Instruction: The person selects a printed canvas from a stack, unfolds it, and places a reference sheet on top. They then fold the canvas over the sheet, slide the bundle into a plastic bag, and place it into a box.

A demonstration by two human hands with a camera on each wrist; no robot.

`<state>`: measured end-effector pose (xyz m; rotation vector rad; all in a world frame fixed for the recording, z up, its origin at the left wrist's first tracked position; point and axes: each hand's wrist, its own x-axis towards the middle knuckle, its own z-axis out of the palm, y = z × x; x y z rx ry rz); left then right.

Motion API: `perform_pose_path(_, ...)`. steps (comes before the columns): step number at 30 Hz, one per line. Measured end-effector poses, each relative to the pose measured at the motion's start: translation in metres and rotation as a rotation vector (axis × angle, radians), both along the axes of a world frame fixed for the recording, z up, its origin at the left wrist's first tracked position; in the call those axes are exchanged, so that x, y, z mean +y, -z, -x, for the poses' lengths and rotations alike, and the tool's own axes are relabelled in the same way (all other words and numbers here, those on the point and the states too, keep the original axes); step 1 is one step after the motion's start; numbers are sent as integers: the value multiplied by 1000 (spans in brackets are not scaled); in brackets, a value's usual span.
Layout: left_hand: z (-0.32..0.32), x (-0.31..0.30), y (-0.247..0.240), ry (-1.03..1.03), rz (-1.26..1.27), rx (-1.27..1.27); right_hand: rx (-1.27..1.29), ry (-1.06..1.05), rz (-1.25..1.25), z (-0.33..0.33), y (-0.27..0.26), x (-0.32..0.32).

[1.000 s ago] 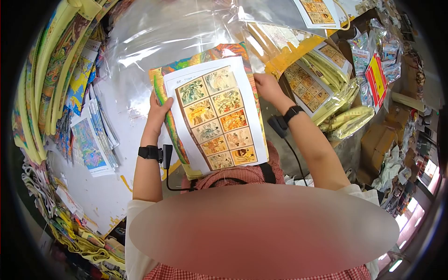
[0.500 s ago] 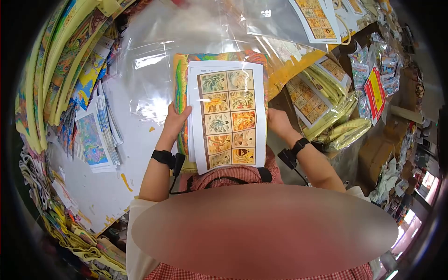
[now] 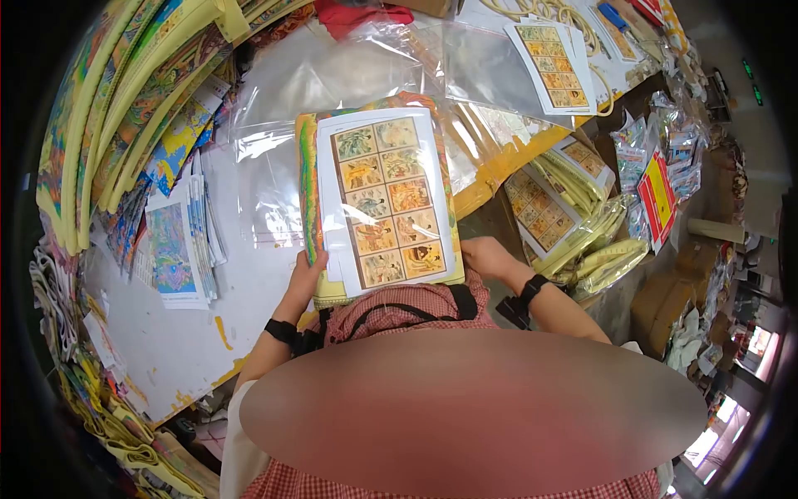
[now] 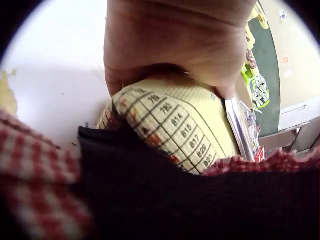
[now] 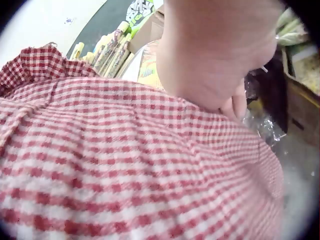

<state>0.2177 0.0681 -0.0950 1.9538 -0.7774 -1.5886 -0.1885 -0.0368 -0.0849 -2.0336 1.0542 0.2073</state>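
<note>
A folded printed cross-stitch canvas, with a colourful pattern and pale yellow margin, stands in front of the person's waist. White sheets lie on it, the top one a printed sheet with two columns of small pictures. My left hand grips the canvas at its lower left edge, thumb on the front side. In the left wrist view, that hand curls over the canvas, where a printed number grid shows. My right hand holds the lower right edge, its fingertips mostly hidden; checked cloth covers much of the right wrist view.
Clear plastic bags lie on the white table behind the bundle. Long folded canvases and printed leaflets are at the left. Bagged canvases stand at the right beside a cardboard box; more picture sheets lie at the back right.
Both hands have slid down the sides of the bundle toward its lower edge. The bundle and its sheets, tilted and spread earlier, now stand straighter and more evenly stacked.
</note>
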Motion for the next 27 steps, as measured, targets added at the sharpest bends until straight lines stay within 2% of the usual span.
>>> perform_pose_path(1,-2,-1,-7,32,9,51,16,-32,-30,1,3,-10)
perform_pose_path(2,-5,-4,-12,64,16,104,-173,258,-252,0,10,-20)
perform_pose_path(4,-13,-21,-12,-98,28,414,-555,842,-697,-8,27,-38)
perform_pose_path(5,-15,-31,-8,-183,27,570,-575,839,-638,-21,31,-43)
perform_pose_path(7,-11,-60,19,-223,-14,409,-614,835,-531,-52,42,-44)
perform_pose_path(9,-3,-61,20,-227,-31,282,-700,926,-626,-68,25,-43)
perform_pose_path(11,2,-66,-9,-204,-16,189,-739,940,-726,-79,-16,-55)
perform_pose_path(14,-5,-36,-20,-179,0,286,-641,896,-890,-72,-84,-47)
perform_pose_path(17,-7,17,-18,-125,19,155,-637,834,-698,-58,-64,-12)
perform_pose_path(19,10,38,-64,-94,-29,294,-737,733,-754,-43,-66,14)
perform_pose_path(20,14,54,-69,-108,-28,369,-702,769,-847,-31,-59,26)
perform_pose_path(21,15,66,-73,-124,-23,441,-628,692,-735,-26,-64,36)
perform_pose_path(22,17,71,-75,-140,-11,514,-555,610,-618,-22,-70,47)
perform_pose_path(23,22,69,-81,-73,41,483,-480,527,-503,-20,-73,53)
perform_pose_path(24,26,66,-89,-1,90,451,-510,666,-650,-22,-73,57)
perform_pose_path(26,27,52,-91,141,192,415,-611,647,-608,-33,-65,39)
perform_pose_path(27,22,38,-86,185,242,298,-659,638,-586,-37,-58,23)
